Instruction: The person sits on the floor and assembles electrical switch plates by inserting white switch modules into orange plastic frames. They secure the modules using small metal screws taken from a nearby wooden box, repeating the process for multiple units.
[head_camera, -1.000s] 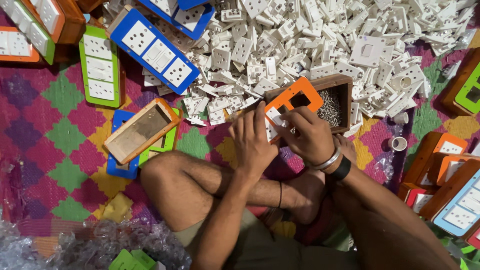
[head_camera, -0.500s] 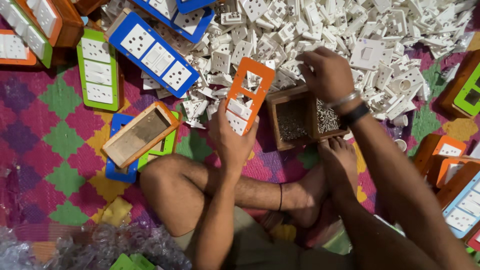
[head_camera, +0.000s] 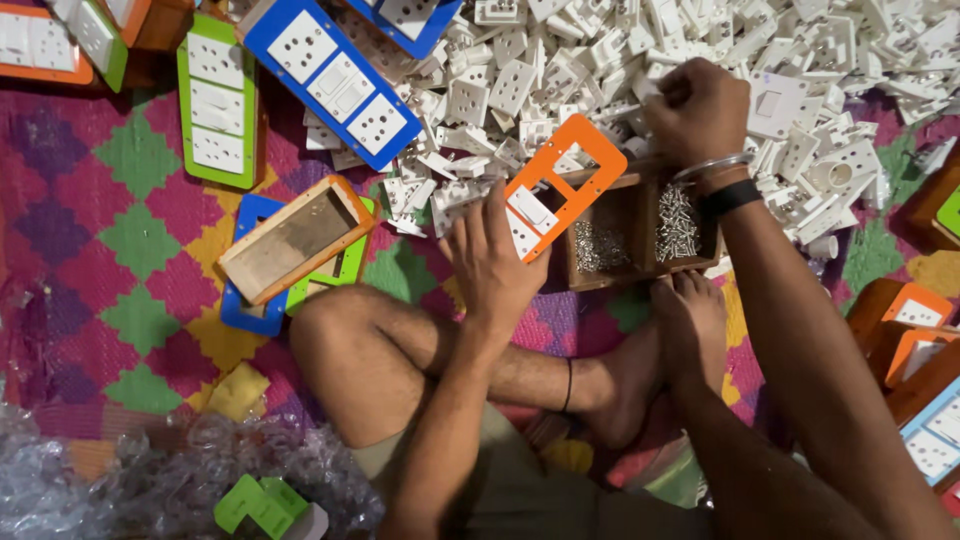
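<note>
My left hand (head_camera: 495, 265) grips the lower end of an orange switch plate (head_camera: 556, 187), held tilted over a wooden screw box (head_camera: 640, 232). One white switch sits in the plate's lower opening; the other openings are bare. My right hand (head_camera: 700, 108) is closed among a heap of white sockets and switches (head_camera: 640, 60) beyond the box. What its fingers hold is hidden. A metal bangle and a black band ring that wrist. My crossed legs and one bare foot (head_camera: 690, 325) lie just below the box.
A blue plate with sockets (head_camera: 335, 80) and a green one (head_camera: 217, 105) lie at upper left. An empty wooden box (head_camera: 297, 238) rests on blue and green plates. More orange and wooden boxes (head_camera: 915, 330) stand at right. Crumpled clear plastic (head_camera: 120, 480) fills the lower left.
My right hand left the orange plate and reached up into the white heap. My left hand swung the plate upright and to the left, uncovering the screw box.
</note>
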